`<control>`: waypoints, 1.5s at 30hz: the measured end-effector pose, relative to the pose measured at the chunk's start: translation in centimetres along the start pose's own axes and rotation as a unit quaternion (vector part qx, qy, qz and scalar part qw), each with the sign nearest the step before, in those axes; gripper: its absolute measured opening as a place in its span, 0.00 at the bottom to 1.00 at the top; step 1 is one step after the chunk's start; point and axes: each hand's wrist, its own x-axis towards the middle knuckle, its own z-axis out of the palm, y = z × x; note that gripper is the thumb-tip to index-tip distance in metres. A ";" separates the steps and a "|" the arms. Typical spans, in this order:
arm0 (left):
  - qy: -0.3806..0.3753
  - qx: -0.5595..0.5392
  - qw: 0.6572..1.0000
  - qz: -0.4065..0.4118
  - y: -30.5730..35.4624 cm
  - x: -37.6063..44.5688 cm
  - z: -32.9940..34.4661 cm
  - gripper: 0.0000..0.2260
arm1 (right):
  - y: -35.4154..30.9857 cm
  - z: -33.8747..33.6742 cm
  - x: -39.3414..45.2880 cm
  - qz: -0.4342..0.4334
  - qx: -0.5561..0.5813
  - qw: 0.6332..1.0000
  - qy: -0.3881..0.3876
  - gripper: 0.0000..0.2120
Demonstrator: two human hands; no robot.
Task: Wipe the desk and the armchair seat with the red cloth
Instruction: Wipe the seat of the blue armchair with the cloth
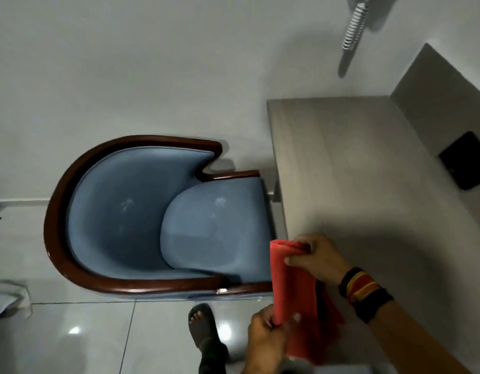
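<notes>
Head view: looking down on a desk corner, an armchair and a glossy tiled floor.
Red cloth [292, 298]: lower right of the frame, stretched lengthwise between both hands, held over the near left edge of the desk; its lower part hangs in folds.
Right hand [318, 259]: closed on the upper end of the red cloth, fingers pinched together around the bunched fabric, above the desk's left edge.
Left hand [265, 338]: at the lower edge of the frame, fingers clamped on the lower part of the cloth.
Wristbands [364, 292]: black, red and yellow bands around the right wrist.
Desk [354, 171]: pale grey wood-grain top filling the right half of the frame, bare where visible.
Black object [466, 160]: flat dark square at the far right, near the desk's back edge; what it is cannot be told.
Armchair [79, 238]: centre left, dark wooden frame curving around blue upholstery, just beside the desk.
Armchair seat [217, 228]: blue cushion, faint pale marks on it.
Foot [202, 325]: in a dark sandal on the tiles, bottom centre.
</notes>
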 end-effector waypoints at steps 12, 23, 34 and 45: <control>0.077 0.383 0.913 0.117 11.9 30.5 -24.3 0.20 | -7.6 10.7 22.4 -0.063 -0.082 0.986 0.131 0.15; 0.151 0.527 0.788 0.281 -1.1 41.0 -32.4 0.25 | 2.5 27.7 27.2 0.038 -0.143 0.979 0.139 0.40; 0.179 0.526 0.784 0.277 -2.7 42.1 -32.4 0.27 | 4.9 28.2 40.9 0.117 -0.304 0.917 0.229 0.30; 0.180 0.513 0.791 0.280 -2.8 42.4 -32.6 0.27 | 5.0 33.7 27.3 -0.133 -0.395 0.909 0.015 0.38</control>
